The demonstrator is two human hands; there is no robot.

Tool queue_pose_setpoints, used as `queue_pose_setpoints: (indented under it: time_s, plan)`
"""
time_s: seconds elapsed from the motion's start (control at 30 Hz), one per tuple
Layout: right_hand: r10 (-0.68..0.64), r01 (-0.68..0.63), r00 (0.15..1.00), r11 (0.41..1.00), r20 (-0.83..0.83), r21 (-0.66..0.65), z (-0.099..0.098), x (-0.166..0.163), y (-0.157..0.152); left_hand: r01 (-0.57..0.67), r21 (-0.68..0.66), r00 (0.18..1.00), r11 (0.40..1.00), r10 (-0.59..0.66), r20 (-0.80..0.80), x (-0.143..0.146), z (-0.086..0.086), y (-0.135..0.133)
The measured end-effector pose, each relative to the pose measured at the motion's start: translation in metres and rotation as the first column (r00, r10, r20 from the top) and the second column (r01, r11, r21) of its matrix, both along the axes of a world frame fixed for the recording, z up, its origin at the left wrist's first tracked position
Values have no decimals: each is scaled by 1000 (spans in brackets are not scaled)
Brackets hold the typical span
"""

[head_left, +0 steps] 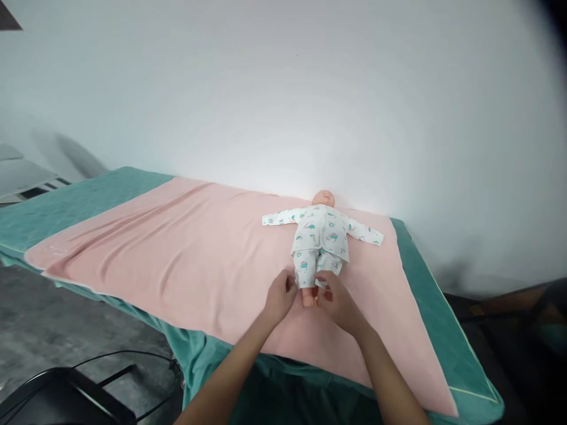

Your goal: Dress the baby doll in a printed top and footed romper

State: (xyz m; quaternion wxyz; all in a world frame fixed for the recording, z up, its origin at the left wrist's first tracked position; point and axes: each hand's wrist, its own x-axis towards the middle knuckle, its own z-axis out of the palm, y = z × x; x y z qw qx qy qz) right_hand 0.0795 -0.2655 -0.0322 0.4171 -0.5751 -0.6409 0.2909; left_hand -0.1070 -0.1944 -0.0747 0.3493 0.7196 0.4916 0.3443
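Observation:
A baby doll (322, 236) in white pyjamas with teal prints lies on its back on a pink blanket (186, 254), arms spread, head toward the wall. My left hand (280, 297) is closed in a pinch on the cuff of the doll's left-side trouser leg. My right hand (339, 301) is closed on the other trouser cuff, beside the bare foot (309, 298) that shows between my hands.
The pink blanket covers a teal sheet (438, 330) on a table against a white wall (283, 88). A dark chair or stand (62, 398) with cables sits on the grey floor at lower left. A white object (22, 177) lies at far left.

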Motion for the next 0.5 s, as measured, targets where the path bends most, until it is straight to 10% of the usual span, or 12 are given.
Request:
queue_pose_setpoints:
  time_s: [0.23, 0.5]
  plan:
    - [80, 33, 859, 977, 506, -209, 38, -19, 20, -12, 76, 983, 997, 25, -179, 8, 3, -7]
    - [-38, 154, 677, 984, 735, -91, 31, -41, 24, -14, 131, 979, 991, 40, -200, 6, 1, -8]
